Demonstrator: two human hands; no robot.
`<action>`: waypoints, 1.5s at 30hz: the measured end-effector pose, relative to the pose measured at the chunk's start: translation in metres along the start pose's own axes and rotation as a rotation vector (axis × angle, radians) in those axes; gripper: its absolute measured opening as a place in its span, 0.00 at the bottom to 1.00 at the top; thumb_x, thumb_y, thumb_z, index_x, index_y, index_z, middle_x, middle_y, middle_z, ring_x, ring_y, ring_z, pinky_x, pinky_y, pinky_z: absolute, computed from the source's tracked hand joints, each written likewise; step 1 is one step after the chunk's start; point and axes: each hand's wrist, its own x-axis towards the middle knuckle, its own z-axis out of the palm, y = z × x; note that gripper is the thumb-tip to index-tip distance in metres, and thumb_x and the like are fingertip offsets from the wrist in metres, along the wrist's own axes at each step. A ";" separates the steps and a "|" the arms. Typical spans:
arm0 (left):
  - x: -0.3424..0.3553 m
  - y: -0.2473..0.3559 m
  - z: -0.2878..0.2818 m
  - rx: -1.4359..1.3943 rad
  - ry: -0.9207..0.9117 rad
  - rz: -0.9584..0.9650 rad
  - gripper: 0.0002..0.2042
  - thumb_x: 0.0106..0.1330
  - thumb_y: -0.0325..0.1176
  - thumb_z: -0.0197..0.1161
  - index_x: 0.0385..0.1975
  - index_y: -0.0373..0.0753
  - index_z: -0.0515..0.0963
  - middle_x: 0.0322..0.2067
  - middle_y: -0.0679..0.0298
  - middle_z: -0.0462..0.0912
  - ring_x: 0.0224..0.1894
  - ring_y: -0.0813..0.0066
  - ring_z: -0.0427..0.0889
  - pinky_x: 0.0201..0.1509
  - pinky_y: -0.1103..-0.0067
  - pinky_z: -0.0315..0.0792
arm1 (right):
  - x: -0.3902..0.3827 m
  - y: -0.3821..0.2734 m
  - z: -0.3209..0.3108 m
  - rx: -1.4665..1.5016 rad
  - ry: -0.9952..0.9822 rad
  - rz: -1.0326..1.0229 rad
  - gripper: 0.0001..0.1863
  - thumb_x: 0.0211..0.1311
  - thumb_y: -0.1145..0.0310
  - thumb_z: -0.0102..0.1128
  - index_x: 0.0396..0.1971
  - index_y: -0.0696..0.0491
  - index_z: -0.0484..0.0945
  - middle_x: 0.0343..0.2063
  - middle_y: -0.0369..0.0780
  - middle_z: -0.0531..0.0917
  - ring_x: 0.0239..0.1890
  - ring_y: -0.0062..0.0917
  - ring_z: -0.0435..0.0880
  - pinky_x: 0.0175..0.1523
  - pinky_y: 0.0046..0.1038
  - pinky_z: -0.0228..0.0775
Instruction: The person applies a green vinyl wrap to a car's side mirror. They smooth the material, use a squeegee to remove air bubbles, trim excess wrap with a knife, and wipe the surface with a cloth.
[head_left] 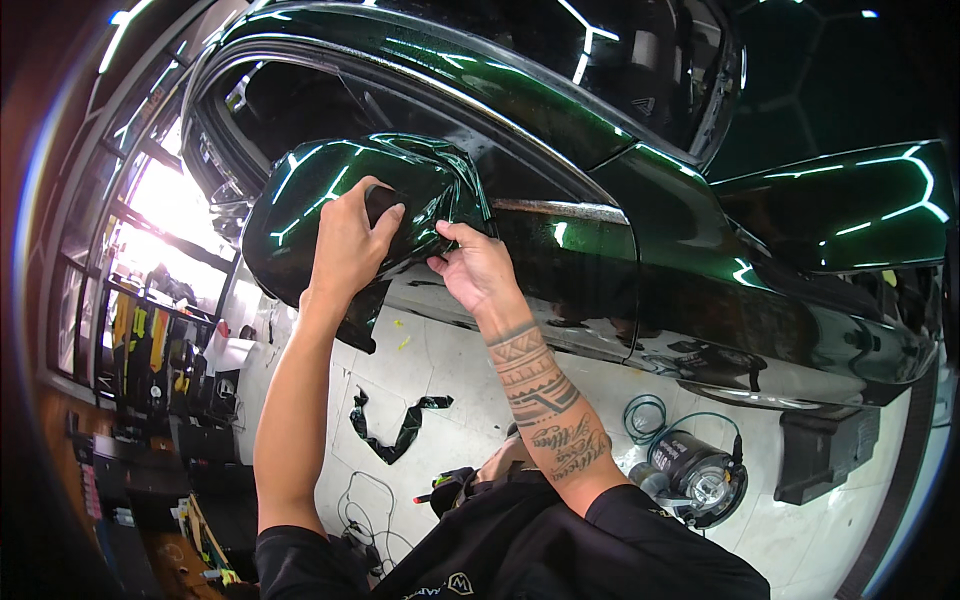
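A glossy dark green side mirror (300, 210) stands out from the green car door (570, 280). Loose green film (455, 185) lies creased and bunched over the mirror's right end, with a flap hanging below. My left hand (345, 240) is closed round a small black pad (385, 200), pressed on the mirror's face. My right hand (465, 265) pinches the wrinkled film's edge at the lower right of the mirror, thumb on top and fingers partly curled underneath.
Below, a dark film scrap (390, 440) lies on the tiled floor (400, 365), with cables and a black cylindrical machine (700, 475) at right. A tool rack (150, 360) stands left. An open green panel (830, 200) juts out at upper right.
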 end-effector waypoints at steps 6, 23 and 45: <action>0.001 0.009 -0.003 0.037 -0.055 -0.027 0.09 0.62 0.28 0.64 0.38 0.29 0.79 0.23 0.48 0.82 0.25 0.53 0.83 0.34 0.69 0.74 | 0.008 0.009 -0.003 0.079 0.028 0.009 0.10 0.58 0.74 0.63 0.40 0.51 0.80 0.41 0.37 0.83 0.45 0.29 0.78 0.50 0.43 0.64; 0.024 0.016 0.006 0.156 -0.183 0.133 0.09 0.62 0.25 0.62 0.39 0.27 0.80 0.22 0.41 0.78 0.26 0.44 0.79 0.34 0.66 0.72 | 0.004 0.015 -0.007 0.150 -0.022 -0.009 0.09 0.59 0.73 0.64 0.39 0.48 0.79 0.37 0.34 0.81 0.42 0.25 0.79 0.46 0.39 0.67; 0.024 0.019 0.023 0.310 -0.143 0.214 0.11 0.61 0.27 0.62 0.40 0.28 0.80 0.27 0.43 0.82 0.34 0.44 0.84 0.40 0.60 0.78 | 0.004 0.019 -0.001 0.180 -0.041 -0.044 0.08 0.62 0.73 0.59 0.41 0.53 0.80 0.39 0.36 0.83 0.41 0.27 0.81 0.45 0.43 0.72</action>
